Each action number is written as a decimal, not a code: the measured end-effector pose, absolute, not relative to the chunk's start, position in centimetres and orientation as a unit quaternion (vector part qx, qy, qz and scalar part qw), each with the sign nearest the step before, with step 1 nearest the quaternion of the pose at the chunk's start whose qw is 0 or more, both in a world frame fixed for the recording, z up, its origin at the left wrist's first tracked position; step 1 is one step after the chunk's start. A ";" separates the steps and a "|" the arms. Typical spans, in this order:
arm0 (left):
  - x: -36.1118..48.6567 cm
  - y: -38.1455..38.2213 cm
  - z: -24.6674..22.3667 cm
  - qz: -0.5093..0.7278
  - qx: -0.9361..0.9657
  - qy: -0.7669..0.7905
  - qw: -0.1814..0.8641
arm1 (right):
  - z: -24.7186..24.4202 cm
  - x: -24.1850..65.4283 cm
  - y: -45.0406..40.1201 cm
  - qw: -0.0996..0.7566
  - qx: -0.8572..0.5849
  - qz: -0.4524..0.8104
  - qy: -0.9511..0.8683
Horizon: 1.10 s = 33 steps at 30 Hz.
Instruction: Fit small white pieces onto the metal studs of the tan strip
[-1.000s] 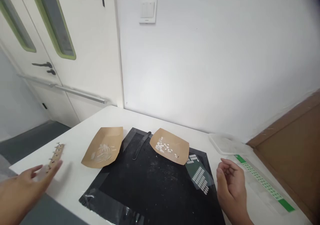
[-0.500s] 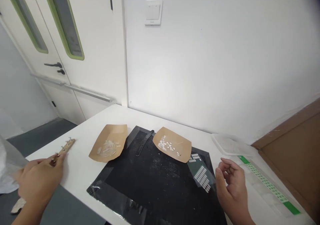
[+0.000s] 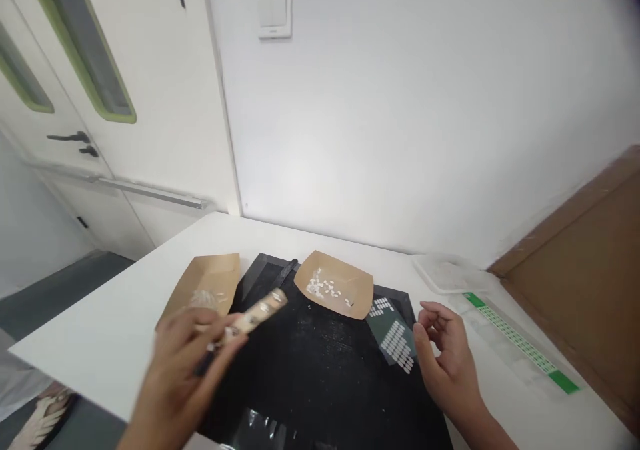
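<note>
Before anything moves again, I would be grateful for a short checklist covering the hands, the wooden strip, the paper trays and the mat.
1. Wooden strip in left hand: ok, gripped between thumb and fingers.
2. All metal fittings properly seated: cannot tell, blurred and partly covered.
3. Right hand free: ok, loosely curled, nothing visible in it.
4. Left paper tray fully visible: not ok, the left hand hides its near part.
5. White pieces in right paper tray: ok.
6. Black mat clean: not ok, it looks speckled.
</note>
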<state>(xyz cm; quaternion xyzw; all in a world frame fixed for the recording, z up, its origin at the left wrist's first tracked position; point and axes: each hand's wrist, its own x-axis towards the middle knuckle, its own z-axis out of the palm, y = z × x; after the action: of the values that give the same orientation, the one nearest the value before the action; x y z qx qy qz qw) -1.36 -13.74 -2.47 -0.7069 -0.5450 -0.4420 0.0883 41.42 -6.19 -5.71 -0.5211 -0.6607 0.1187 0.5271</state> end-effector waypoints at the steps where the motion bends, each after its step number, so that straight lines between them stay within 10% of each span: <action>1: 1.3 -13.0 -1.9 -0.428 -0.746 -0.508 0.053 | -5.7 41.5 -6.1 0.525 -0.522 0.119 -0.662; 10: 13.6 -6.3 -1.6 -0.260 -0.910 -0.229 -0.228 | -4.8 41.5 -6.4 0.500 -0.508 0.146 -0.687; 33: 13.1 -4.1 -4.5 -0.174 -0.958 -0.178 -0.143 | -4.4 41.2 -6.7 0.426 -0.520 0.209 -0.711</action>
<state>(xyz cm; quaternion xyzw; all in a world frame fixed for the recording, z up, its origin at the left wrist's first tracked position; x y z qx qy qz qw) 13.10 -4.13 -4.47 -0.9578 -0.1782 -0.1741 -0.1433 41.19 -6.72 -4.41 -0.5199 -0.7106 0.2086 0.4258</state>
